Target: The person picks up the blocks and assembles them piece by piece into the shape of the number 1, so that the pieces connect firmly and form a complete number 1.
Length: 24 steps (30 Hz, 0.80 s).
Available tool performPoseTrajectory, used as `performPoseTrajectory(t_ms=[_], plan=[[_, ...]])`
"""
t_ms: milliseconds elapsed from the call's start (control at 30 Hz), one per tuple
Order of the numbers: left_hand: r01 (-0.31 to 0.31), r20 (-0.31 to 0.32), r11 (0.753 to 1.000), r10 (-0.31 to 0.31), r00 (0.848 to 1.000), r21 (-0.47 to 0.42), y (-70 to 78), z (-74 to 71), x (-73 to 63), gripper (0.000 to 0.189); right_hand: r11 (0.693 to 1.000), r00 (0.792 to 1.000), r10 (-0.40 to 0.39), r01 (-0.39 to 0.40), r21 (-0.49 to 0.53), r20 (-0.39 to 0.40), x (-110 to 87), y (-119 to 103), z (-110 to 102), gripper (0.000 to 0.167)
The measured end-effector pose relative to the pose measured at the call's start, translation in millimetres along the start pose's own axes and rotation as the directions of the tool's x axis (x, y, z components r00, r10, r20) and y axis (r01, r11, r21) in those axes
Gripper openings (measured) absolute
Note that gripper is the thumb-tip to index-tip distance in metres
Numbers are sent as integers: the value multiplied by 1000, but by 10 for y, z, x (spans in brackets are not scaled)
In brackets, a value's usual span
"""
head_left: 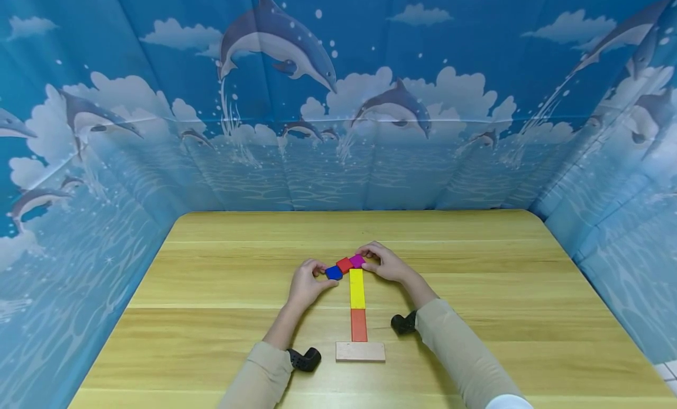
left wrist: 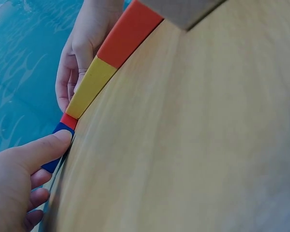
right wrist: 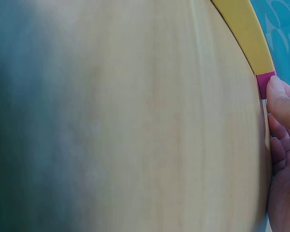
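A slanted row of small flat blocks lies on the table: a blue block (head_left: 334,272) at the left, a red block (head_left: 345,264) in the middle and a magenta block (head_left: 357,261) at the right. My left hand (head_left: 307,285) pinches the blue block, the thumb (left wrist: 60,137) lying against it. At the other end my right hand (head_left: 388,263) holds the magenta block between thumb and fingers. Just below that row, a yellow rectangular block (head_left: 357,288) runs toward me, followed by an orange-red block (head_left: 358,325) and a pale wooden bar (head_left: 361,351) set crosswise.
The wood-grain table (head_left: 211,321) reaches back to a blue curtain (head_left: 328,174) printed with dolphins. A black wrist device (head_left: 305,359) sits at the left cuff, and another black device (head_left: 404,323) at the right cuff.
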<state>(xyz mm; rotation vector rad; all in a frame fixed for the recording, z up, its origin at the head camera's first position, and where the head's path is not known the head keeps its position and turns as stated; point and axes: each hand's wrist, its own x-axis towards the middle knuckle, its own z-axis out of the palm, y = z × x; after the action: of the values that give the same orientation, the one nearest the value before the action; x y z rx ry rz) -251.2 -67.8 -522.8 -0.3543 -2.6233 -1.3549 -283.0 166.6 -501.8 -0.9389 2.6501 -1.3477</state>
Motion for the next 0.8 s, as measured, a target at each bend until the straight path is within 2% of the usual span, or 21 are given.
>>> performPoseTrajectory(t_ms=[133, 233, 333, 400, 467, 800], plan=[[2, 1, 1000, -2, 1000, 1, -8, 13, -1, 34, 998, 998, -64, 64, 22, -6, 24, 262, 39, 29], [-2, 3, 1000, 2, 1000, 9, -15, 19, 1, 35, 995, 996, -86, 86, 48, -3, 28, 309, 35, 32], [-8, 0, 1000, 8, 1000, 19, -21, 23, 3, 36, 999, 999, -36, 36, 29, 2, 33, 276, 44, 31], [-12, -2, 1000, 12, 1000, 24, -22, 24, 1, 36, 1000, 1000, 25, -25, 11, 8, 13, 114, 24, 30], [-13, -4, 1000, 13, 1000, 26, -22, 25, -1, 36, 998, 998, 61, -61, -7, 11, 11, 80, 27, 30], [-25, 2, 999, 25, 1000, 39, -27, 24, 0, 37, 998, 998, 58, -58, -6, 4, 22, 125, 37, 30]])
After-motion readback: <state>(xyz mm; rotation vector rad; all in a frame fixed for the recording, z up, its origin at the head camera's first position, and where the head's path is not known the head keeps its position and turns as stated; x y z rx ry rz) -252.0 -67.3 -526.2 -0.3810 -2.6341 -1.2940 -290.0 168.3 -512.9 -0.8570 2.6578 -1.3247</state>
